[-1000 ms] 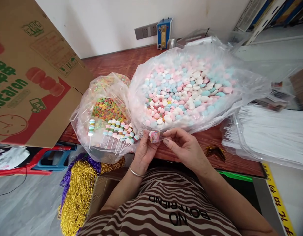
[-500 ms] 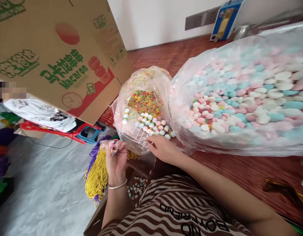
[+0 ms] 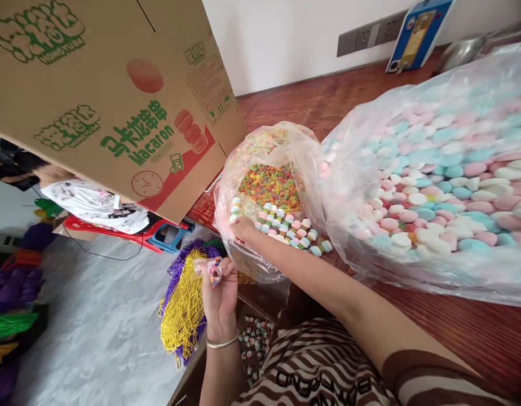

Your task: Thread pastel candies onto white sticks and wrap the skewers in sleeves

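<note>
My left hand (image 3: 220, 287) pinches a small clear wrapper printed in colours (image 3: 216, 270), raised in front of the beads. Over at the left side of an open plastic bag, my right hand (image 3: 244, 230) has its fingers closed at the lower end of a lone marshmallow skewer (image 3: 235, 207); its stick is hidden by the fingers. A row of other marshmallow skewers (image 3: 281, 225) in white, pink, blue and green lies beside it, partly behind my right forearm. Behind them, the bag (image 3: 226, 169) holds many small coloured candy rings (image 3: 269, 183).
A large clear bag of pastel marshmallows (image 3: 450, 186) fills the right of the wooden table (image 3: 281, 104). A cardboard box (image 3: 116, 96) stands at left. Gold and purple beads (image 3: 182, 316) hang below, near an open box of finished-looking skewers (image 3: 254, 338). A person (image 3: 95, 206) sits beyond.
My right hand has moved left from the row of skewers to the lone skewer at the bag's left side. My left hand still holds the wrapper. The view has shifted slightly.
</note>
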Available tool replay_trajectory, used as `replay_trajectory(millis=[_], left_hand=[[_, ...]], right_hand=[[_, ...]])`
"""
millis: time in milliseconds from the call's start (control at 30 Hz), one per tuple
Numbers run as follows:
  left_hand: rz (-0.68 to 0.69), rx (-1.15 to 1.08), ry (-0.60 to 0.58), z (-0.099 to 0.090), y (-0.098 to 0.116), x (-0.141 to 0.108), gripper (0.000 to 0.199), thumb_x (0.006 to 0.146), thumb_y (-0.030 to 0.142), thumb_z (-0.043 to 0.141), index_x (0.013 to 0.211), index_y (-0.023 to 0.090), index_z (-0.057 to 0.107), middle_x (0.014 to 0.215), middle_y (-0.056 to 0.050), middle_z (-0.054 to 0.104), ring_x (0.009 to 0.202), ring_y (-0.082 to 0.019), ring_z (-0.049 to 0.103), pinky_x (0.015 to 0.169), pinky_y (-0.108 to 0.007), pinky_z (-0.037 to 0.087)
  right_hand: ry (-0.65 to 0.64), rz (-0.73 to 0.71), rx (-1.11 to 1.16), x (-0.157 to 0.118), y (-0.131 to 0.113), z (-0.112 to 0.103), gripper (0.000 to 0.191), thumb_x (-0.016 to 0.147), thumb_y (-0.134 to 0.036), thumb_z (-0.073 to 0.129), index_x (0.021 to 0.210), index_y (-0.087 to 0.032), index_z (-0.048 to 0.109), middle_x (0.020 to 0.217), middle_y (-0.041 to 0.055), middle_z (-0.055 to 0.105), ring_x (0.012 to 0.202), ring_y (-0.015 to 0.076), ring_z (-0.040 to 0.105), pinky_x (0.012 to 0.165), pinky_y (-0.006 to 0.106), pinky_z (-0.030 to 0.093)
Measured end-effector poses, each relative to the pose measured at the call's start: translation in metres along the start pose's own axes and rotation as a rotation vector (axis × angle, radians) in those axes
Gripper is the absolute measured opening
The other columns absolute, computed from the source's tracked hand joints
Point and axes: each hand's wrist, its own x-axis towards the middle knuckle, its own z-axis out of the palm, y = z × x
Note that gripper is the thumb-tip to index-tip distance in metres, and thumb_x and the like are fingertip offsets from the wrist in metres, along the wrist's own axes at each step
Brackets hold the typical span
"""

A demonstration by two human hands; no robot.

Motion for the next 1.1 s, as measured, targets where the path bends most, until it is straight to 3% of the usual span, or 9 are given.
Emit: replay_trajectory(millis=[67, 167, 233, 333, 433, 600, 800, 933, 1100], left_hand=[[-0.030, 0.019, -0.016, 0.004, -0.007, 0.004, 0.044, 0.087, 0.030, 0.080, 0.063, 0.017, 0.045, 0.062, 0.006, 0.036, 0.056, -0.007, 0.037, 0.054, -0.017, 0.040], [-0.113, 0.027, -0.014, 0.015, -0.023, 0.006, 0.045, 0.092, 0.032, 0.075, 0.063, 0.018, 0.043, 0.061, 0.006, 0.034, 0.054, -0.006, 0.035, 0.053, -0.017, 0.038], [-0.179, 0.018, 0.012, 0.025, -0.038, 0.004, 0.044, 0.092, 0.033, 0.075, 0.063, 0.018, 0.045, 0.060, 0.006, 0.036, 0.053, -0.006, 0.036, 0.051, -0.016, 0.038], [-0.272, 0.041, 0.024, 0.044, -0.066, -0.004, 0.039, 0.088, 0.035, 0.079, 0.066, 0.018, 0.052, 0.060, 0.006, 0.045, 0.053, -0.006, 0.043, 0.053, -0.017, 0.042], [-0.355, 0.103, 0.035, 0.063, -0.097, -0.016, 0.029, 0.084, 0.037, 0.083, 0.075, 0.019, 0.062, 0.068, 0.004, 0.060, 0.062, -0.008, 0.058, 0.063, -0.020, 0.052], [-0.447, 0.089, 0.004, 0.092, -0.138, -0.039, 0.014, 0.085, 0.025, 0.082, 0.087, 0.018, 0.070, 0.076, 0.004, 0.071, 0.065, -0.008, 0.066, 0.066, -0.020, 0.055], [-0.479, 0.101, 0.023, 0.115, -0.154, -0.061, 0.006, 0.089, 0.016, 0.076, 0.086, 0.017, 0.070, 0.075, 0.004, 0.072, 0.062, -0.007, 0.066, 0.063, -0.018, 0.055], [-0.464, 0.146, -0.012, 0.116, -0.156, -0.065, 0.015, 0.083, 0.020, 0.083, 0.080, 0.017, 0.069, 0.070, 0.004, 0.070, 0.060, -0.008, 0.065, 0.066, -0.019, 0.056], [-0.363, 0.179, -0.126, 0.104, -0.159, -0.060, 0.033, 0.064, 0.030, 0.096, 0.077, 0.017, 0.068, 0.070, 0.005, 0.069, 0.065, -0.009, 0.067, 0.069, -0.020, 0.056]], right_hand=[[-0.117, 0.102, -0.044, -0.017, -0.011, -0.022, 0.021, 0.102, -0.031, 0.060, 0.110, -0.014, 0.069, 0.101, 0.0070, 0.072, 0.082, 0.0193, 0.071, 0.072, 0.035, 0.061], [-0.209, 0.127, -0.072, -0.060, -0.033, -0.084, 0.030, 0.105, -0.028, 0.050, 0.080, -0.018, 0.063, 0.061, -0.0022, 0.061, 0.049, 0.0128, 0.057, 0.050, 0.026, 0.048], [-0.133, -0.097, -0.211, -0.099, -0.045, -0.138, 0.032, 0.104, -0.035, 0.052, 0.077, -0.021, 0.064, 0.062, -0.0023, 0.062, 0.055, 0.0135, 0.058, 0.055, 0.026, 0.047], [0.050, -0.292, -0.438, -0.164, -0.052, -0.211, 0.019, 0.101, -0.030, 0.056, 0.102, -0.024, 0.074, 0.085, 0.0024, 0.076, 0.074, 0.0194, 0.070, 0.067, 0.029, 0.053], [0.114, -0.367, -0.562, -0.219, -0.048, -0.256, 0.023, 0.099, -0.024, 0.058, 0.114, -0.028, 0.075, 0.098, 0.0033, 0.080, 0.078, 0.0211, 0.074, 0.069, 0.029, 0.056], [0.251, -0.381, -0.685, -0.270, -0.044, -0.284, 0.030, 0.099, -0.018, 0.057, 0.121, -0.029, 0.073, 0.095, 0.0028, 0.078, 0.076, 0.0187, 0.075, 0.065, 0.026, 0.057], [0.284, -0.374, -0.781, -0.296, -0.041, -0.302, 0.029, 0.100, -0.014, 0.054, 0.123, -0.024, 0.070, 0.087, 0.0017, 0.073, 0.071, 0.0147, 0.071, 0.062, 0.022, 0.053], [0.277, -0.409, -0.868, -0.302, -0.037, -0.307, 0.027, 0.103, -0.015, 0.051, 0.123, -0.020, 0.067, 0.081, 0.0009, 0.069, 0.066, 0.0136, 0.068, 0.059, 0.022, 0.050], [0.287, -0.449, -1.008, -0.306, -0.042, -0.312, 0.024, 0.106, -0.020, 0.048, 0.120, -0.017, 0.067, 0.079, 0.0034, 0.070, 0.064, 0.0154, 0.069, 0.057, 0.025, 0.048]])
